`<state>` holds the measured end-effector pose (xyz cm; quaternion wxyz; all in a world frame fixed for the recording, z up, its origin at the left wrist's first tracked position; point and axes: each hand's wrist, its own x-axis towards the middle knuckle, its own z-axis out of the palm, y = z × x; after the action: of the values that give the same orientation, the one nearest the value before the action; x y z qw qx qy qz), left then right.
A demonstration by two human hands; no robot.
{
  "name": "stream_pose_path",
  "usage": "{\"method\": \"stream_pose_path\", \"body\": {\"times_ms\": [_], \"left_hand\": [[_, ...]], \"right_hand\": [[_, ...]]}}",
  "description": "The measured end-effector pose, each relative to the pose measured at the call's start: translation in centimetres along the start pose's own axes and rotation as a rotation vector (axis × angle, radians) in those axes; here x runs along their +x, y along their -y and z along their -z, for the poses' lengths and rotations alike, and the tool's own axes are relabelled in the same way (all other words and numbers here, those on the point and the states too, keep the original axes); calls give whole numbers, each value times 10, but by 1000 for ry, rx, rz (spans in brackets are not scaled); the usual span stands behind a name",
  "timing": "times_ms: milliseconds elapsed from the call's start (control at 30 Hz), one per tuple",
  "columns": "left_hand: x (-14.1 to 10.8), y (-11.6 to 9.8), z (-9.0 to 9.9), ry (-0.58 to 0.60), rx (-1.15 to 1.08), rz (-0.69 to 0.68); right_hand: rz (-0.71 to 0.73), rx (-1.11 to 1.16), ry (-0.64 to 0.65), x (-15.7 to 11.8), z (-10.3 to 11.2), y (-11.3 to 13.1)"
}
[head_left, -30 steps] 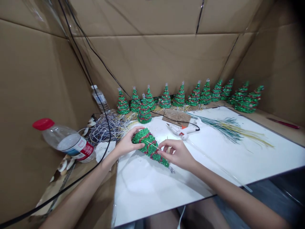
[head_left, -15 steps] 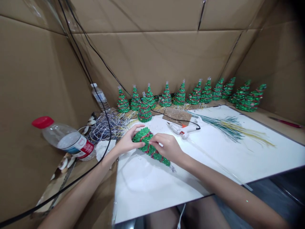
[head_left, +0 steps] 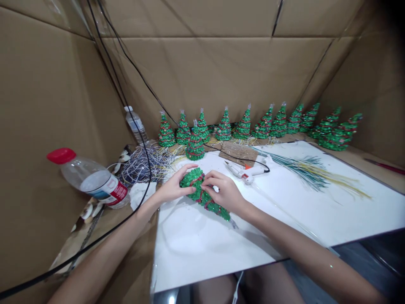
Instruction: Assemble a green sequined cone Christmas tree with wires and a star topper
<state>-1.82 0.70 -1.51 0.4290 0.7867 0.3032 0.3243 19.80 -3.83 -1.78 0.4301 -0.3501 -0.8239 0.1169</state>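
Observation:
A small green beaded Christmas tree [head_left: 192, 179] with red garland is tilted over the white board [head_left: 196, 249], its silvery tip pointing down and to the right. My left hand [head_left: 174, 185] is wrapped round the broad base end, thumb on the near side and fingers on the far side. At the tree's middle, my right hand [head_left: 225, 192] is pinched, thumb and index fingertips together against the red garland. Whatever lies between those fingertips is too small to make out. A glue gun [head_left: 248, 173] rests on the board beyond my right hand.
Several finished-looking trees [head_left: 223, 125] stand along the cardboard wall. Left are a tangle of wires [head_left: 145, 164], a red-capped bottle [head_left: 91, 181] and a smaller bottle [head_left: 136, 124]. Green and yellow wires [head_left: 308, 171] lie right of a cardboard scrap [head_left: 238, 153]. A black cable [head_left: 148, 169] hangs across the left.
The camera view has shifted slightly, so everything sits a little further right. My right fingertips stay at the garland, with the hand a bit more arched. My left hand keeps its hold on the tree.

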Motion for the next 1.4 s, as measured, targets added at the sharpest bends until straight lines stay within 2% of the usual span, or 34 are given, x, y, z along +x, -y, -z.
{"method": "stream_pose_path", "body": {"times_ms": [333, 700, 933, 1267, 1400], "left_hand": [[0, 4, -2, -6, -31, 7], [1, 0, -3, -37, -23, 38], [1, 2, -6, -51, -43, 38], [2, -3, -6, -52, -27, 61], [1, -4, -7, -59, 15, 64]], "right_hand": [[33, -15, 77, 12, -4, -2], [15, -7, 71, 8, -2, -3], [-81, 2, -4, 1, -4, 0], [-151, -28, 56, 13, -1, 7], [-170, -55, 44, 12, -4, 8]]}}
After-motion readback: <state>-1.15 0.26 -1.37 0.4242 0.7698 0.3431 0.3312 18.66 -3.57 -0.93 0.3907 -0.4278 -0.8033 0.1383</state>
